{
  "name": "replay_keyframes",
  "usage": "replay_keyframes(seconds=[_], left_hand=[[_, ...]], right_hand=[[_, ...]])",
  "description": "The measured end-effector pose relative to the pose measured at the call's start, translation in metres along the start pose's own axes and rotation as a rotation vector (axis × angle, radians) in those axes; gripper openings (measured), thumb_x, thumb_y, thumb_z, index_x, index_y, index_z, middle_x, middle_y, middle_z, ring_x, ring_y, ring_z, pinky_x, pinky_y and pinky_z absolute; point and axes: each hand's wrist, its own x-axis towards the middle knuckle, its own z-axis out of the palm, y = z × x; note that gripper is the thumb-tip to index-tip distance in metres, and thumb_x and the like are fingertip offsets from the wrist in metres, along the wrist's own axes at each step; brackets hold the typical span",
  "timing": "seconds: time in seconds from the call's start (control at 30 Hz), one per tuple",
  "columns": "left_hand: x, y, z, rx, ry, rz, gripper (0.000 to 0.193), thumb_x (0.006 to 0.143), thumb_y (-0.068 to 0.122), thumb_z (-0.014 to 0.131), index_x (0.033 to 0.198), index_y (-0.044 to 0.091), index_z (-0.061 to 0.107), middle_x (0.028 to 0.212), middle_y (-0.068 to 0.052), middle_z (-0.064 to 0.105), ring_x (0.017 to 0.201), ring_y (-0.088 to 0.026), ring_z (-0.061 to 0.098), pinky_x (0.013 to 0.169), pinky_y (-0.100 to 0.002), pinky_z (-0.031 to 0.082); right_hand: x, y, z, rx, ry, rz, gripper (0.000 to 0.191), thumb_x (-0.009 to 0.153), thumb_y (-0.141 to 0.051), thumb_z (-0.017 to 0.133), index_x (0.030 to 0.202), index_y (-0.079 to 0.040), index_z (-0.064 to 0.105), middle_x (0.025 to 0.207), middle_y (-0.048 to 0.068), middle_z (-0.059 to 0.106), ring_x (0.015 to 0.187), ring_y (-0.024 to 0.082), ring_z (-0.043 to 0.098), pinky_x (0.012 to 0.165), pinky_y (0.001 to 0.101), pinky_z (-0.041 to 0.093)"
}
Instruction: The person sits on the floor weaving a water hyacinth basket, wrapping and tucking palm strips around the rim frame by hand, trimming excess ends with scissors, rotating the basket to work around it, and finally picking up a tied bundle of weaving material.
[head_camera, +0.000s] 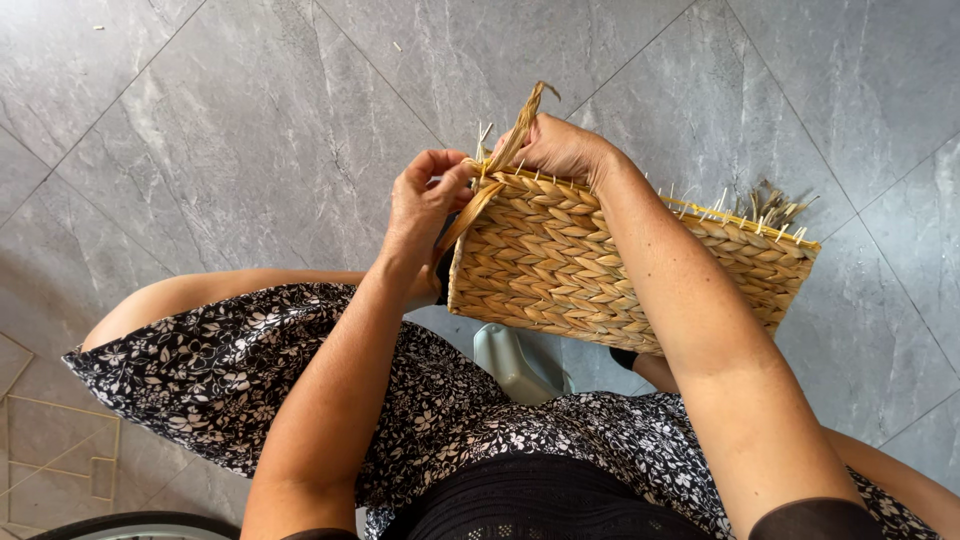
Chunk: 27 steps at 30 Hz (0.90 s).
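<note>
Head view: left hand (425, 205) pinches a flat straw strand (470, 212) at the woven basket's (560, 265) ten-o'clock corner, right hand (560, 148) gripping the upright strand (522, 125) at twelve

Person seated, viewed from above. Woven basket (620, 262) of tan plaited fibre held over lap, rim edge up, loose strand ends bristling along rim. Right hand (560, 150) grips basket's top left corner, pinching flat fibre strand (522, 125) that sticks upward. Left hand (425, 205) touches same corner, fingers curled round strand loop. Black-and-white floral dress (300, 380) covers knees. Grey marbled tile floor (250, 120) beneath. Pale plastic object (515, 362) under basket.
</note>
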Motion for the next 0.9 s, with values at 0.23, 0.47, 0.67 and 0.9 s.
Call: replay_keyframes(seconds=[0.23, 0.47, 0.67, 0.9], left_hand=[[0.001, 0.02, 0.003, 0.279, -0.043, 0.002, 0.016, 0.095, 0.019, 0.073, 0.101, 0.004, 0.074, 0.083, -0.002, 0.074, 0.074, -0.006, 0.067, 0.067, -0.023, 0.058], [0.005, 0.018, 0.005, 0.48, 0.015, 0.083, 0.014, 0.093, 0.019, 0.072, 0.096, 0.005, 0.073, 0.077, -0.004, 0.072, 0.066, -0.007, 0.063, 0.061, -0.025, 0.055], [0.007, 0.005, 0.018, 0.066, 0.223, -0.076, 0.02, 0.096, 0.019, 0.063, 0.097, 0.0, 0.068, 0.083, -0.001, 0.071, 0.069, -0.008, 0.063, 0.064, -0.026, 0.06], [-0.001, 0.009, 0.002, -0.013, 0.031, -0.014, 0.017, 0.092, 0.019, 0.071, 0.106, 0.012, 0.065, 0.084, 0.0, 0.071, 0.071, -0.008, 0.066, 0.067, -0.025, 0.059]], right_hand=[[0.006, -0.003, 0.006, -0.237, 0.007, 0.027, 0.014, 0.089, -0.019, 0.078, 0.089, -0.005, 0.077, 0.077, 0.0, 0.073, 0.067, 0.01, 0.064, 0.061, 0.0287, 0.053], [0.008, -0.006, 0.006, -0.222, -0.054, 0.026, 0.015, 0.092, -0.021, 0.076, 0.09, -0.006, 0.079, 0.077, -0.001, 0.073, 0.067, 0.009, 0.063, 0.06, 0.0276, 0.053], [0.0, -0.007, 0.001, -0.002, -0.015, 0.065, 0.015, 0.091, -0.017, 0.074, 0.098, -0.004, 0.078, 0.084, 0.003, 0.076, 0.073, 0.01, 0.069, 0.067, 0.0259, 0.057], [-0.006, -0.005, -0.001, 0.047, 0.024, 0.01, 0.016, 0.09, -0.009, 0.07, 0.103, 0.0, 0.074, 0.091, 0.005, 0.076, 0.079, 0.012, 0.07, 0.072, 0.0256, 0.058]])
